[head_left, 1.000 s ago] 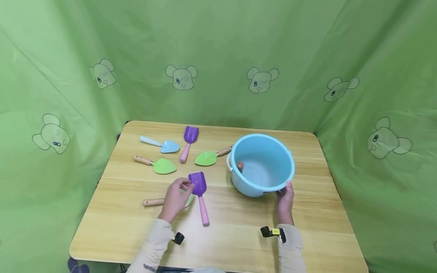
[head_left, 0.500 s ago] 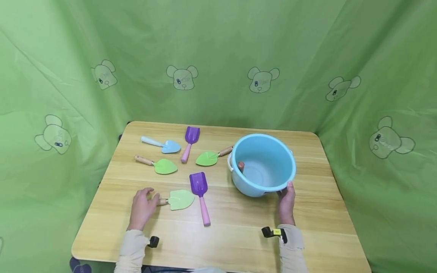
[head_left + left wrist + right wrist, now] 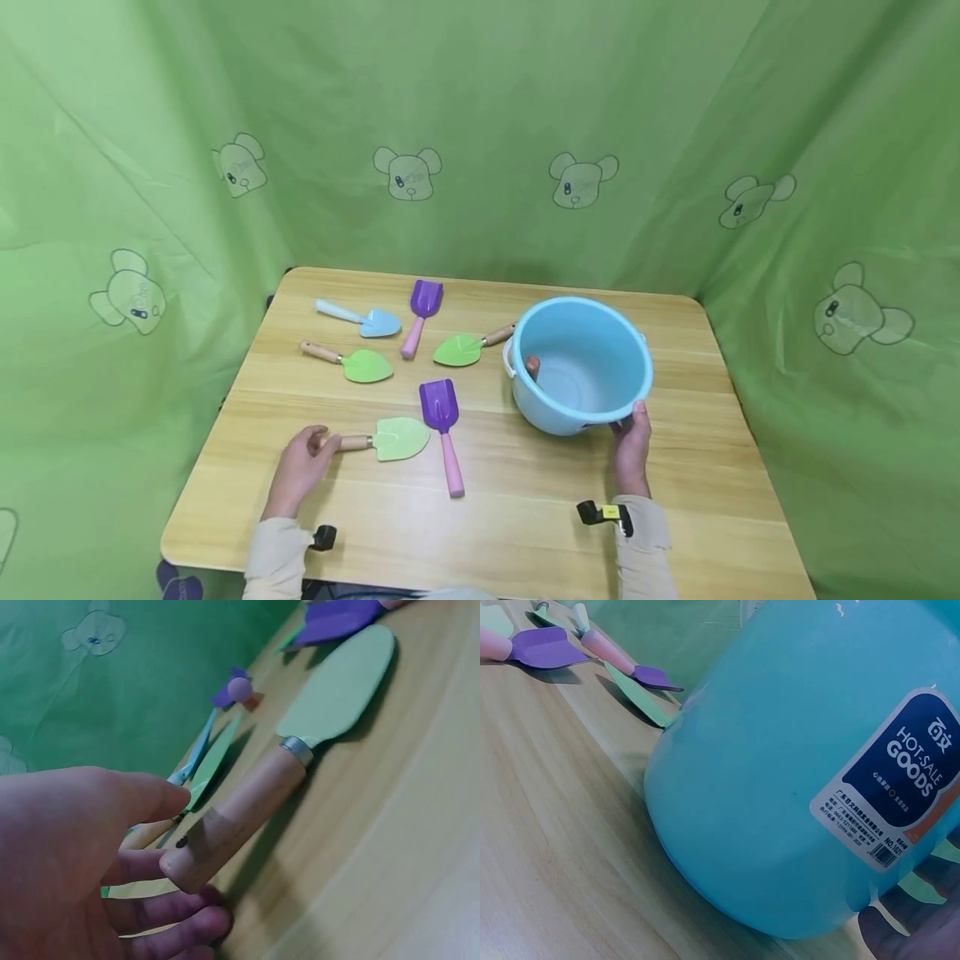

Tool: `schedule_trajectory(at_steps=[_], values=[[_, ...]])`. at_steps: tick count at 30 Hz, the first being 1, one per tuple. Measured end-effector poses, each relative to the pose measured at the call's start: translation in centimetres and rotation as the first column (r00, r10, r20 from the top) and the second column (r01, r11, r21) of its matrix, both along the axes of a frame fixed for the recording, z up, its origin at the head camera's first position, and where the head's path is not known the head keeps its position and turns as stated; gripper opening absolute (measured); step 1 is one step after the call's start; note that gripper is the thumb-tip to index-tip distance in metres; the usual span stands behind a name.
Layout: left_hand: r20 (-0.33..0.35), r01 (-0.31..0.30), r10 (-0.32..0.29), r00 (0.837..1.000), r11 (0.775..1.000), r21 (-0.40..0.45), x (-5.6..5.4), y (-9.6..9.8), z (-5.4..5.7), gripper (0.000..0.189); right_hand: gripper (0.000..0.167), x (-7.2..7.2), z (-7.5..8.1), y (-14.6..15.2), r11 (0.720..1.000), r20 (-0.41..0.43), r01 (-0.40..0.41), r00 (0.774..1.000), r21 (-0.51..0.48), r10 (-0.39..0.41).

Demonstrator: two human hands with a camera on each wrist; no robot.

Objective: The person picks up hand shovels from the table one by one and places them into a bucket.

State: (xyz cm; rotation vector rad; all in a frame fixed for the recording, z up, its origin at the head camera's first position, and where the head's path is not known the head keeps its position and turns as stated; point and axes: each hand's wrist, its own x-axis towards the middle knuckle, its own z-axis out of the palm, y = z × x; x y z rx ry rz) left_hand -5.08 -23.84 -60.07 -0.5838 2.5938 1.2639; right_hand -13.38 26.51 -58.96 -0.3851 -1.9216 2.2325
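Note:
In the head view my left hand (image 3: 300, 471) is at the wooden handle end of a pale green trowel (image 3: 401, 439) lying on the table. The left wrist view shows the thumb above the handle (image 3: 240, 814) and the loosely bent fingers behind and below its end, with no firm grasp visible. My right hand (image 3: 632, 446) holds a light blue bucket (image 3: 543, 412) at its near right rim, thumb at the rim. The bucket leans toward me. A brown rounded piece (image 3: 532, 367) shows inside; its kind is unclear. A purple shovel (image 3: 439, 404) with pink handle lies between the hands.
Farther back on the wooden table (image 3: 525, 533) lie a light blue trowel (image 3: 380, 323), a second purple shovel (image 3: 426, 298) and two leaf-shaped green trowels, one left (image 3: 367, 366) and one beside the bucket (image 3: 458, 350). A green curtain (image 3: 487, 233) surrounds the table.
My left hand has moved left, from over the pale green trowel's blade to its handle end, uncovering the blade. My right hand and the bucket have stayed in place.

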Motion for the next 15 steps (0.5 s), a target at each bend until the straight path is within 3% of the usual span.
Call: schedule_trajectory(at_steps=[9,15], values=[[0.025,-0.069,0.066,0.997,0.986,0.150,0.45,-0.04,-0.53,0.057,0.066,0.03,-0.26,0.04,1.000,-0.008,0.007,1.000,-0.021,-0.008],[0.039,-0.157,0.153,0.988,0.946,0.282,0.86,0.12,-0.82,0.057,0.065,0.08,-0.19,0.01,1.000,0.002,0.007,1.000,-0.002,-0.007]])
